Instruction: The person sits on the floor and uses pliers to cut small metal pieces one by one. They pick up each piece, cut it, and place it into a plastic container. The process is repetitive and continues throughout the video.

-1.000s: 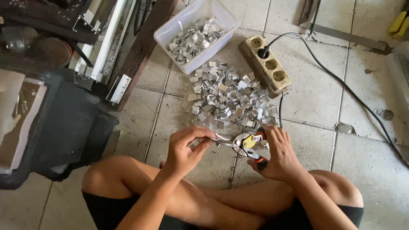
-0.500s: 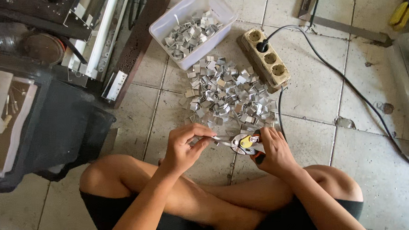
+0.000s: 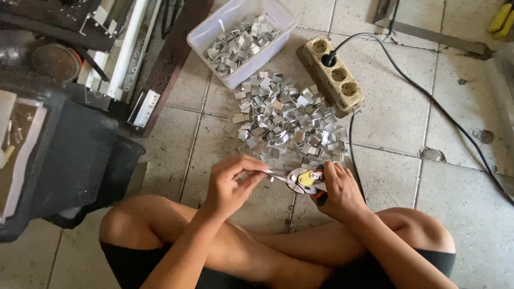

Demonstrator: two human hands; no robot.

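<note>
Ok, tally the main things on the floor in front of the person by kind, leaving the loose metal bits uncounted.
Plastic bin: 1
Pile of metal pieces: 1
Power strip: 1
Black cable: 1
Hand tool, held by the right hand, with the left hand pinching a metal piece at its jaws: 1
Total: 5

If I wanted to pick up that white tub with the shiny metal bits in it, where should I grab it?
Probably best by the rim of the white tub, one hand on each long side, coming down from above. It sits open-topped and flat on the floor tiles, with metal pieces loose inside, so keeping it level should stop them spilling. The pile crowds its near side.
</note>
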